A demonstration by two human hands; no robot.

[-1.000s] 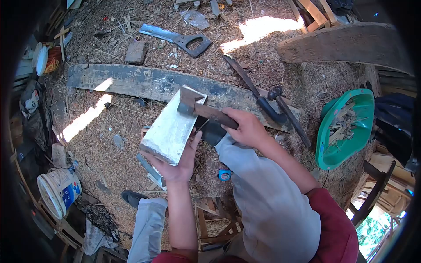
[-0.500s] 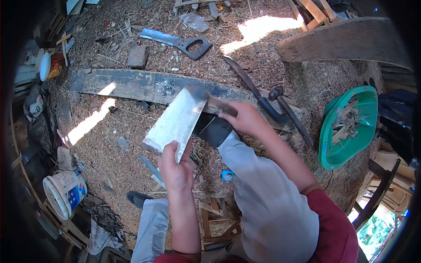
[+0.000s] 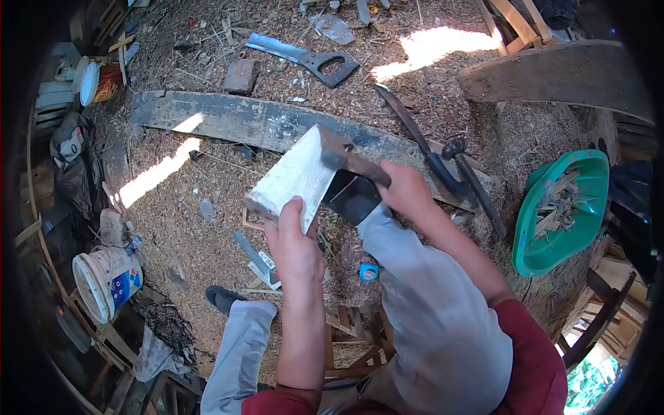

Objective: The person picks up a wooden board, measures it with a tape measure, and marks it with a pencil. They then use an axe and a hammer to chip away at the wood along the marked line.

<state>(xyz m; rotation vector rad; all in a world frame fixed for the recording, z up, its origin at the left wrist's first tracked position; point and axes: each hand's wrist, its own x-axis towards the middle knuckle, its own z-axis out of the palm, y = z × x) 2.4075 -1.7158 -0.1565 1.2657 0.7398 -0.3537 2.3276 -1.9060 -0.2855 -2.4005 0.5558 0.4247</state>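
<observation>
The left forearm reaches straight forward, its hand (image 3: 297, 245) gripping the near edge of a silvery-white rectangular block (image 3: 292, 174), thumb across the face. The right hand (image 3: 407, 188), angled in from the right, curls its fingers around a hammer (image 3: 360, 166), the head at the block's far right corner; lettering on the bucket's blue label (image 3: 126, 285) is too small to read.

A woodworking workshop: handsaw (image 3: 302, 57), hammer (image 3: 477, 187) and plank (image 3: 238, 113) lie among wood chips (image 3: 176, 232) (thickly strewn underfoot).

Hands (image 3: 296, 252) between bucket (image 3: 123, 283) and basin (image 3: 579, 232)
</observation>
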